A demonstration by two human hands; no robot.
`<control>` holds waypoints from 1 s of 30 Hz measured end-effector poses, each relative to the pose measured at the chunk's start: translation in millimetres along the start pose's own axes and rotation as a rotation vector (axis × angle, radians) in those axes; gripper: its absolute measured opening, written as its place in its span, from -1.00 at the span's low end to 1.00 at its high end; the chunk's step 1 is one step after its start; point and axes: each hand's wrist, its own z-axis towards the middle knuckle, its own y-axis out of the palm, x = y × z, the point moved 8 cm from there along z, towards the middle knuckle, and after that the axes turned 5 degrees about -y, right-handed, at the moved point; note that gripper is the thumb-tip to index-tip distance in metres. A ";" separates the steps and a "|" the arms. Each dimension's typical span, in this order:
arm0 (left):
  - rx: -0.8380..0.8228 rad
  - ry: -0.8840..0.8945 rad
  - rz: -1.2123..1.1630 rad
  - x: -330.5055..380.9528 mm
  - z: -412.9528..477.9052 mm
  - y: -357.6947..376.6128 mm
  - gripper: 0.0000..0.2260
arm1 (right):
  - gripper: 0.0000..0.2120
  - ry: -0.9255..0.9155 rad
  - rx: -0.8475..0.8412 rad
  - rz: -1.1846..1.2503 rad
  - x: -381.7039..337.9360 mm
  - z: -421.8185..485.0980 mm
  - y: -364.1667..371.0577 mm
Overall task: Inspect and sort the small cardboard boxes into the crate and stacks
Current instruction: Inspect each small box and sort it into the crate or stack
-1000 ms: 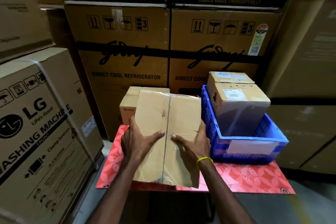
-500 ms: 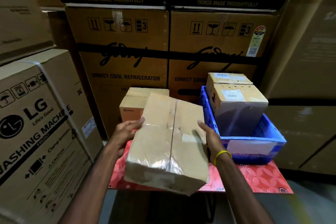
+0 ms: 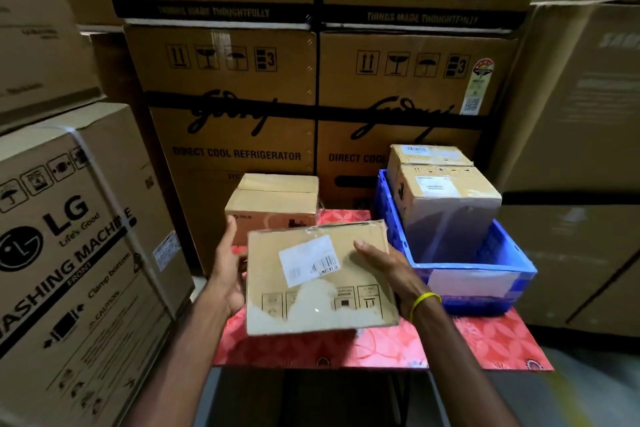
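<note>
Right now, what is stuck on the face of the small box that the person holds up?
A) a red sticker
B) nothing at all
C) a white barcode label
C: a white barcode label shows on the held box, between the left hand and the right hand.
</note>
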 end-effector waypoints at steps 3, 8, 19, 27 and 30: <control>-0.010 0.140 0.151 1.9 -13.2 17.2 -0.42 | -0.44 -0.026 0.273 -0.112 10.1 10.2 -20.2; 0.209 0.320 0.649 -7.2 -9.5 19.5 -0.15 | -0.16 -0.023 0.308 -0.337 31.6 14.0 -18.8; 0.498 0.348 1.066 -9.1 -15.3 23.3 0.06 | -0.04 -0.071 0.395 -0.552 30.6 0.3 -14.6; 0.109 0.405 0.603 -4.0 -4.1 25.8 -0.74 | -0.19 -0.013 0.450 -0.293 45.2 -2.8 -71.6; -0.014 0.387 0.481 -19.0 4.8 23.4 -0.86 | -0.26 -0.038 0.514 -0.269 47.8 -19.7 -115.2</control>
